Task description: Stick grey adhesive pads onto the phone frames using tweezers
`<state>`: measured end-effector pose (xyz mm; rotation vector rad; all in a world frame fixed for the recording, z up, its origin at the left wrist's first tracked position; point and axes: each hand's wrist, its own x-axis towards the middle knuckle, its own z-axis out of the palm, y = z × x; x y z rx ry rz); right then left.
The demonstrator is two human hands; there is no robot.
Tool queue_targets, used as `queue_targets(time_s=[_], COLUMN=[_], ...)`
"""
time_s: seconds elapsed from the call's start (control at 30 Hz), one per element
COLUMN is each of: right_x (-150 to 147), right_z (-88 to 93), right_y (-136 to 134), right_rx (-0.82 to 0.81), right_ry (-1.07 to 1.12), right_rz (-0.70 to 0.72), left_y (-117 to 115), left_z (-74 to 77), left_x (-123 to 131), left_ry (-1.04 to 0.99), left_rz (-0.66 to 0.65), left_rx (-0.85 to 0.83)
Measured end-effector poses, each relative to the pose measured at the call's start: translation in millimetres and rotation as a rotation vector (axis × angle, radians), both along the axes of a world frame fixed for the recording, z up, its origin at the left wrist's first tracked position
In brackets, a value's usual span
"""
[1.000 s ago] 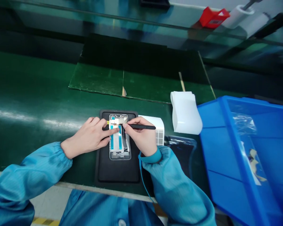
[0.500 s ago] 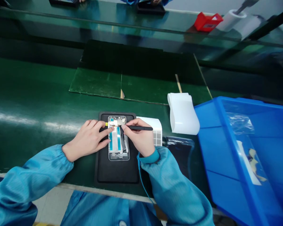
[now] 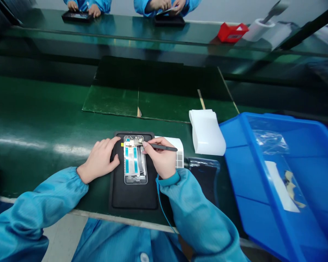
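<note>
An opened phone (image 3: pixel 131 160), its inner parts and blue strips showing, lies on a black tray (image 3: pixel 133 198). My right hand (image 3: pixel 164 158) grips a pair of black tweezers (image 3: pixel 165 147), their tips over the upper part of the phone near its circuit board. The tips are too small to tell whether they pinch anything. My left hand (image 3: pixel 101 160) rests at the tray's left edge, thumb and fingers apart, holding nothing. Just left of the phone's upper edge shows a small yellow tab (image 3: pixel 122 145).
To the right stands a blue bin (image 3: pixel 235 145) with clear plastic bags inside. Nearer lie a white folded sheet (image 3: pixel 207 133), a white label sheet (image 3: pixel 179 149) and a dark clear-edged pouch (image 3: pixel 203 176). Co-workers' hands (image 3: pixel 94 11) and a red box (image 3: pixel 232 32) are across the bench.
My left hand has drawn back leftward off the phone to the tray's edge. My right hand keeps the tweezers at the phone's upper part. The view has tilted up slightly.
</note>
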<state>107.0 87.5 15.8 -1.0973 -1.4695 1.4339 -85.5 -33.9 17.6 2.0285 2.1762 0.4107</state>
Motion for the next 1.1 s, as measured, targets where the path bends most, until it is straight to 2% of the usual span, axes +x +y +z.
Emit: queue_targets(time_s=[0.13, 0.23, 0.3, 0.4, 0.47, 0.53, 0.57, 0.6, 0.67, 0.77, 0.87, 0.97, 1.1], right_x=[0, -1, -1, -3, -3, -4, -4, -4, -4, -4, -2, 2, 4], right_z=[-2.9, -8.4, -12.7, -17.7, -19.9, -22.0, -23.3, -24.7, -27.6, -30.1, -29.6, -27.5, -24.7], right_y=[-1, -3, -4, -4, -3, -2, -1, -1, 1, 3, 4, 3, -1], right_rx=[0.009, 0.014, 0.029, 0.057, 0.069, 0.078, 0.083, 0.089, 0.103, 0.121, 0.16, 0.172, 0.143], right_ry=[0.057, 0.082, 0.085, 0.058, 0.041, 0.037, 0.042, 0.052, 0.088, 0.138, 0.142, 0.081, 0.023], right_rz=[-0.093, -0.103, -0.087, -0.054, -0.033, -0.032, -0.042, -0.058, -0.095, -0.142, -0.19, -0.16, -0.051], left_y=[-1, -11, -22, -39, -42, -34, -26, -14, 16, 67, 104, 115, 111], left_z=[5.2, 16.1, 30.3, 60.5, 78.5, 86.4, 85.3, 80.9, 64.3, 31.6, 7.2, -2.1, -3.1], left_x=[-9, -40, -70, -103, -104, -84, -69, -51, -15, 24, 38, 40, 36], left_ry=[0.052, 0.11, 0.204, 0.51, 0.692, 0.719, 0.673, 0.583, 0.366, 0.068, 0.011, -0.018, -0.09], left_rz=[0.093, 0.184, 0.27, 0.477, 0.596, 0.576, 0.511, 0.384, 0.229, 0.168, 0.096, -0.005, -0.088], left_rx=[-0.063, -0.141, -0.209, -0.201, -0.096, 0.0, 0.023, 0.008, -0.036, -0.066, -0.052, -0.029, -0.009])
